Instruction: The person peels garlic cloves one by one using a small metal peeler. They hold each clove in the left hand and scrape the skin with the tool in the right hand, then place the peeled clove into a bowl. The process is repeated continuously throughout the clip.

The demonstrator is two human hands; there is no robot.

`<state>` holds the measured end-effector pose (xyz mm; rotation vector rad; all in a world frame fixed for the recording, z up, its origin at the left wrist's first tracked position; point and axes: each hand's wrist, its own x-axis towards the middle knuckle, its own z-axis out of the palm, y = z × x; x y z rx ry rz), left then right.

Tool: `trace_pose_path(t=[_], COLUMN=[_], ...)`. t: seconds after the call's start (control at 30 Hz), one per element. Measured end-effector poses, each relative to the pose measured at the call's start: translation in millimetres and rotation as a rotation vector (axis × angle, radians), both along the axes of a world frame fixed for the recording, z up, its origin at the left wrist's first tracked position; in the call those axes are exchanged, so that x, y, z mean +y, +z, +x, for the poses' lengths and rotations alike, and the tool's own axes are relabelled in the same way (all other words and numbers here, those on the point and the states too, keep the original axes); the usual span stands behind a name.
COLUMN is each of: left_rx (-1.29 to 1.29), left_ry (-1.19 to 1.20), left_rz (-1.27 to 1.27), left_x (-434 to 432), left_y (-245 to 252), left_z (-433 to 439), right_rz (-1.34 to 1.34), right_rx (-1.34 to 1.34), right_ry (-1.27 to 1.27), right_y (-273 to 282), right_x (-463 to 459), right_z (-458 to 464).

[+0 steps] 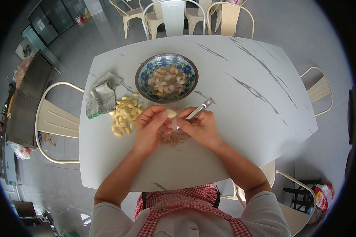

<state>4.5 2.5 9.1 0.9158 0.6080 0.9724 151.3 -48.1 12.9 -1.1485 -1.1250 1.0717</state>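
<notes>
Between the thumb and fingers of my left hand [151, 126] is a pale, peeled garlic clove [171, 113]. My right hand [200, 127] grips a small knife with a metal handle [204, 107], its handle end pointing up and away to the right. A bit of thin skin hangs by my right thumb. Below both hands lies a heap of papery garlic skins [175, 138], partly covered by the fingers. To the left of my left hand, peeled garlic cloves [124, 114] form a pile on the table. Beyond my hands, a blue floral bowl [143, 63] holds unpeeled cloves in water.
A crumpled grey cloth [102, 99] with a green edge lies left of the bowl, touching the clove pile. The white marble-patterned table [255, 124] has metal chairs around it, including one at the left [57, 123] and several along the far side.
</notes>
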Motion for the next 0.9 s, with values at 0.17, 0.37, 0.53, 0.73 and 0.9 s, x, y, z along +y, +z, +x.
trace_pose_path(t=[0.17,0.37,0.53,0.73,0.9], left_rx=[-0.009,0.327,1.192,1.292,1.046], left_ry=[0.061,0.263,0.362,0.51,0.48], left_rz=[0.022,0.408,0.735,0.995,0.985], left_x=[0,34,56,56,54], left_y=[0,12,20,21,40], left_z=[0,-29,-64,-59,-39], right_rz=[0.08,0.008,-0.018,-0.075,-0.033], right_rx=[-0.037,-0.135,-0.261,-0.381,-0.381], right_ry=[0.039,0.023,0.036,-0.041,-0.07], right_y=[-1,-1,-2,-5,-2], right_x=[-1,1,5,8,8], right_z=[-1,8,18,22,21])
